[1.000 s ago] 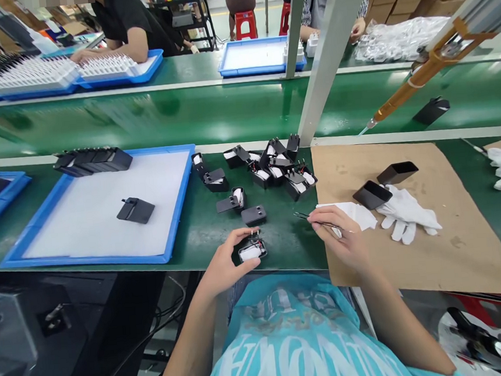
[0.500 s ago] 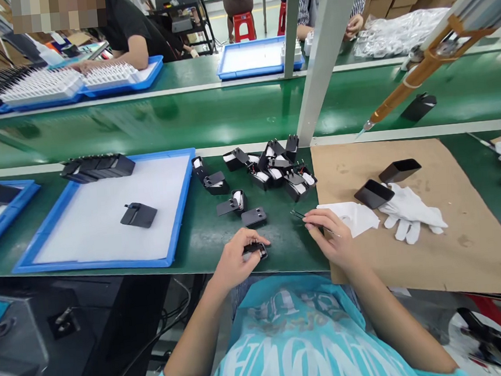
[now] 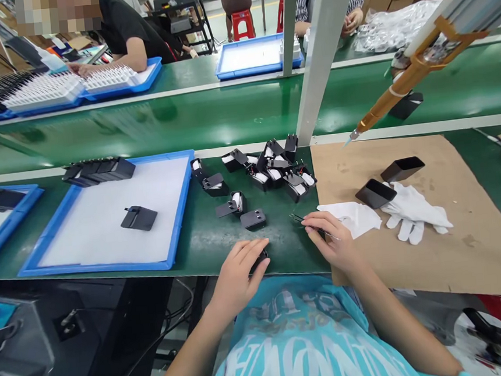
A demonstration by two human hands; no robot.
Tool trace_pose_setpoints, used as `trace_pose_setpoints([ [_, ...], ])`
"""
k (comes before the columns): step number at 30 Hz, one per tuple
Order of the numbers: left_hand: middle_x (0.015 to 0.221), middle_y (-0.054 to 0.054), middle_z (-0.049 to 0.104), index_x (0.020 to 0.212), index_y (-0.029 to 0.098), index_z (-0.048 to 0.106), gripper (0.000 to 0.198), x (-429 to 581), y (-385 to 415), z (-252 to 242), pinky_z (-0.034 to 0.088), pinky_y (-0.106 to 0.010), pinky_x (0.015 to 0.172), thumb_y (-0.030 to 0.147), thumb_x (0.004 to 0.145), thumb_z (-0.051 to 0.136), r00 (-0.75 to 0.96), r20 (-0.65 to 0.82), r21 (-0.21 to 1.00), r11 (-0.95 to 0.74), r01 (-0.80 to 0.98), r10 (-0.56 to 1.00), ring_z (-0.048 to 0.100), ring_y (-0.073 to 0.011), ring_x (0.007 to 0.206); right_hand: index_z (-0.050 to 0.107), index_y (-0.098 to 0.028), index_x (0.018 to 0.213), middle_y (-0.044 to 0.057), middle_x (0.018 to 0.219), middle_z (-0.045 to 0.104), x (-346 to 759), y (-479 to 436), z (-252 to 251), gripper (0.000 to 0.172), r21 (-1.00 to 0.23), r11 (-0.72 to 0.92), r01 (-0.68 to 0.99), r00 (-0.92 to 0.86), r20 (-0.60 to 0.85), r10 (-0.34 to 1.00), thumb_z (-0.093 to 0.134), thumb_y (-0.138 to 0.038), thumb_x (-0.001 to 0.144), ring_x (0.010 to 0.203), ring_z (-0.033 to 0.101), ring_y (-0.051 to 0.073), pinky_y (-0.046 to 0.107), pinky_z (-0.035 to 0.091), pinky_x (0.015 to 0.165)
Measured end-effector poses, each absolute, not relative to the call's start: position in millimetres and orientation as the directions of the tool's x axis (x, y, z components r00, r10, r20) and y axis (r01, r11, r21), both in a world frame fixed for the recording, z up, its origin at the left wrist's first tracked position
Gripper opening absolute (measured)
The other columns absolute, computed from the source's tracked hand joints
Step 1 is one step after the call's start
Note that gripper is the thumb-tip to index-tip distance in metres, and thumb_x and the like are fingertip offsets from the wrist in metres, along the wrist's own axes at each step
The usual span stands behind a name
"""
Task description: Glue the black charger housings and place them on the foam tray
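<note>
My left hand is closed over a small black plastic housing at the front edge of the green bench, its fingers covering most of it. In my right hand is a pair of thin metal tweezers, tips pointing left just above the bench. Between and beyond the hands lies a closed black housing. Behind it sits an open housing with something white inside. Farther back is a heap of similar black housings with white pieces in them.
Left, a blue-rimmed tray holds a single housing and a row of housings. Right, brown paper carries white gloves and two black sleeves. An orange-brown tool hangs above. Co-workers sit beyond the belt.
My left fingers have spread forward over the housing, hiding more of it. My right hand with the tweezers is nearly still. A black box on the belt has shifted left.
</note>
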State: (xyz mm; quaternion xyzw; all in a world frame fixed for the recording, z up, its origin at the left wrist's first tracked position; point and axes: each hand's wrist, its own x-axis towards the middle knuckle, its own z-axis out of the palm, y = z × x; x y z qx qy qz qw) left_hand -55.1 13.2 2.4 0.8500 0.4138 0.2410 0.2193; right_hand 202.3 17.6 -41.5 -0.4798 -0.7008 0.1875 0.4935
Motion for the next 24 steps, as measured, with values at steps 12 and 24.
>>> trace_pose_setpoints([
  [12, 0.129, -0.004, 0.064, 0.131, 0.023, 0.053, 0.036, -62.9, 30.0, 5.3, 0.046, -0.036, 0.092, 0.017, 0.095, 0.050, 0.706, 0.194, 0.465, -0.698, 0.545, 0.681, 0.055, -0.0193, 0.107, 0.063, -0.025, 0.106, 0.006, 0.103, 0.065, 202.3, 17.7, -40.3, 0.027, -0.725, 0.470, 0.504, -0.064, 0.511, 0.857, 0.058, -0.006, 0.088, 0.095, 0.065, 0.017, 0.034, 0.056, 0.082],
  [24, 0.100, -0.008, 0.066, 0.107, 0.019, 0.064, 0.022, -60.1, 37.8, -1.8, 0.043, -0.032, 0.070, 0.028, 0.097, 0.046, 0.757, 0.155, 0.213, -0.770, 0.602, 0.635, 0.056, -0.0198, 0.085, 0.062, -0.026, 0.108, 0.007, 0.103, 0.065, 201.9, 18.8, -39.5, 0.029, -0.716, 0.482, 0.505, -0.073, 0.521, 0.851, 0.057, -0.006, 0.088, 0.095, 0.065, 0.018, 0.035, 0.056, 0.081],
])
